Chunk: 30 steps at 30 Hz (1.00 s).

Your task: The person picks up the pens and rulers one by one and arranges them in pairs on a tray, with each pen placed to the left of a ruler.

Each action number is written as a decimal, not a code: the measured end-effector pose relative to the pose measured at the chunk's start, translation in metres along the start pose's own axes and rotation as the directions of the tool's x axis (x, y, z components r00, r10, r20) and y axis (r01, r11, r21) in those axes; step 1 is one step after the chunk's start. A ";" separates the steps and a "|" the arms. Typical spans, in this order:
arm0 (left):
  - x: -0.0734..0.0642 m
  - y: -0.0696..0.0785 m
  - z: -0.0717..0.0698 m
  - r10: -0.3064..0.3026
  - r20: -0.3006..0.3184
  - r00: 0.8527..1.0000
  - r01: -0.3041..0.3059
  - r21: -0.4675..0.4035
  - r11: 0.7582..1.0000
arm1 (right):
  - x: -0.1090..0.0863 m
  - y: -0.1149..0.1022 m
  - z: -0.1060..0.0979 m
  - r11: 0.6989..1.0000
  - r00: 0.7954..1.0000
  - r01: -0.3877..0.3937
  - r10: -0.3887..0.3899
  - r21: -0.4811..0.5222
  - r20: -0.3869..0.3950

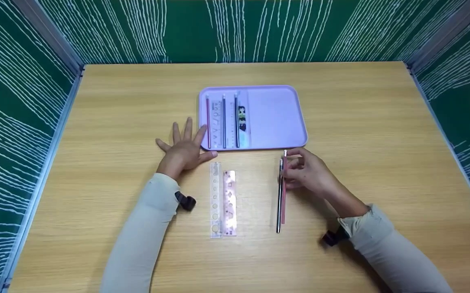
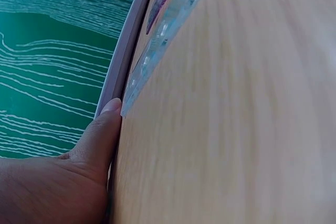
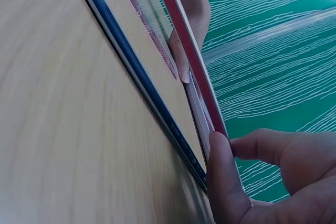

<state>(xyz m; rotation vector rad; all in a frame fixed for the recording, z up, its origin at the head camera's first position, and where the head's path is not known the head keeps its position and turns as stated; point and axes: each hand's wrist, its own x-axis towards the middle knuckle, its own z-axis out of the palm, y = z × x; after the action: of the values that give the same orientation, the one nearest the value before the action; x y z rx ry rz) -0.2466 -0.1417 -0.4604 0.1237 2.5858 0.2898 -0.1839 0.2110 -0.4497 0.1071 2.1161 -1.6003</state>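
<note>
Right hand (image 1: 306, 171) pinches red pencil (image 1: 283, 207) | long axis near-to-far | tray (image 1: 275, 118) lies far-left of it | left hand (image 1: 184, 152): fingers spread

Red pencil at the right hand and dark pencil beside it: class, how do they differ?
Colour: the red pencil has a red side showing, the dark pencil a deep blue one. State: the right hand pinches the red pencil above the table, while the dark pencil sits lower, close to the table. Both are long, slim and straight.
</note>
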 end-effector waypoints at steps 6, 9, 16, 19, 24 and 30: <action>0.000 0.000 0.000 -0.004 0.000 1.000 0.004 0.000 1.000 | 0.002 -0.001 0.001 1.000 1.000 -0.010 0.010 0.000 0.006; -0.001 0.000 0.000 0.000 -0.004 1.000 0.000 0.000 1.000 | 0.003 -0.002 0.001 1.000 1.000 -0.009 0.009 0.012 0.007; -0.001 0.000 -0.001 0.008 -0.013 1.000 -0.008 0.003 1.000 | 0.005 -0.003 0.005 1.000 1.000 -0.005 0.005 0.018 0.006; -0.001 0.000 0.000 0.005 -0.008 1.000 -0.004 0.002 1.000 | 0.006 -0.004 0.006 1.000 1.000 -0.001 0.001 0.026 0.008; 0.000 0.000 0.000 -0.007 0.008 1.000 0.007 -0.005 1.000 | 0.008 -0.003 0.007 0.999 1.000 0.021 -0.022 0.036 0.022; 0.000 0.000 -0.001 -0.011 0.004 1.000 0.011 -0.012 1.000 | 0.010 -0.004 0.008 0.998 0.999 0.019 -0.022 0.057 0.038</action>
<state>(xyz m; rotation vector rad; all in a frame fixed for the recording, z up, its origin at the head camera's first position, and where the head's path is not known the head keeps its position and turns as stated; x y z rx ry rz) -0.2475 -0.1414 -0.4597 0.1053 2.5794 0.3007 -0.1912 0.2000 -0.4524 0.0727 2.0500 -1.6611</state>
